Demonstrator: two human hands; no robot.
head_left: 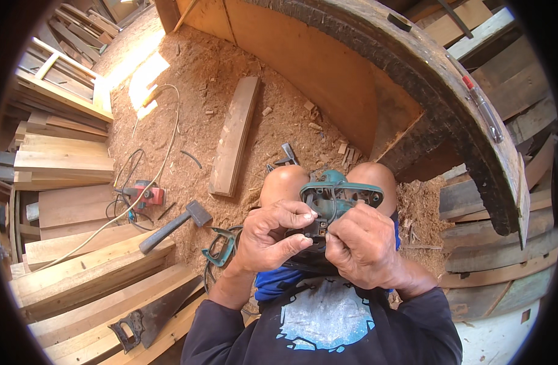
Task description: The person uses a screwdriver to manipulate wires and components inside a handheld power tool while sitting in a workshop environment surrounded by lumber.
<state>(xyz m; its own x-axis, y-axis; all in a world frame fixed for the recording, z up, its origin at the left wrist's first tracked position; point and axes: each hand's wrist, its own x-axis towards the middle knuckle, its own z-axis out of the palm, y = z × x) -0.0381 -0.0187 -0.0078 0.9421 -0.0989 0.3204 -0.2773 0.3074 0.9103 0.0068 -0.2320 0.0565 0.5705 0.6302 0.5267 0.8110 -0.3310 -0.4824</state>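
Observation:
A teal power tool (370,196) with its handle housing opened sits between my bent knees. Wires run out of the housing to a small black switch (316,229) with brass-coloured terminals. My left hand (273,234) holds the switch's left side, thumb below and forefinger above. On its other side my right hand (367,246) is closed, thumb and forefinger pinched together by the terminals; what they grip is hidden. Beside my left wrist lies a loose teal handle cover (221,246) with a black cord near it.
A hammer (178,226) and a handsaw (145,319) rest on stacked boards at left, near a red power tool (148,194) with cords. A thick plank (235,137) lies on shavings ahead. A worn workbench (437,79) curves along the right, bearing a red-capped tool (483,109).

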